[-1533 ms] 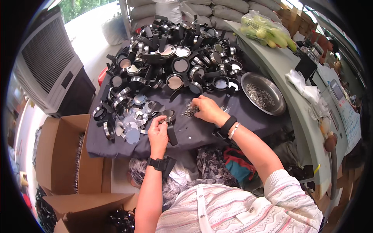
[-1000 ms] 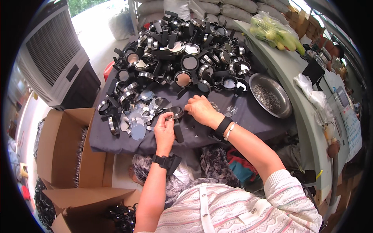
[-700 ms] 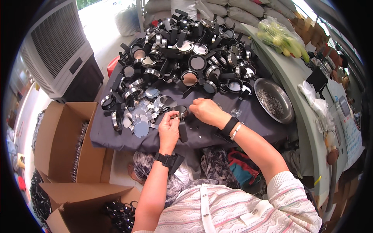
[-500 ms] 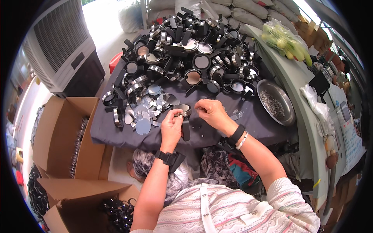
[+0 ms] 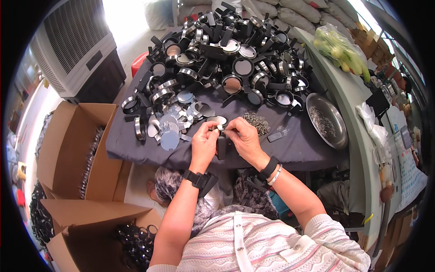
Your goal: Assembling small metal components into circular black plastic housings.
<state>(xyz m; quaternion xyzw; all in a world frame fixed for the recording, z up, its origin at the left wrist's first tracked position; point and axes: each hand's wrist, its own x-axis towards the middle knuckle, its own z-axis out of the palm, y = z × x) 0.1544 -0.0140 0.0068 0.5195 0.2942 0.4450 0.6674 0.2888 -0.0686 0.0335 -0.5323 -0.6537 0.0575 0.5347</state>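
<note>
In mid-frame, our left hand pinches a black handled disc, its handle pointing toward the lower edge. Our right hand is equally near, fingers pressed together just right of the joint; we cannot tell what they grip. Beneath lies the cloth-covered worktop; farther, a pile of similar discs, then sacks along the top.

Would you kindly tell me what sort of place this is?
Probably a small workshop: a heap of round black-and-silver parts, a metal bowl of small pieces, and open cardboard boxes.
</note>
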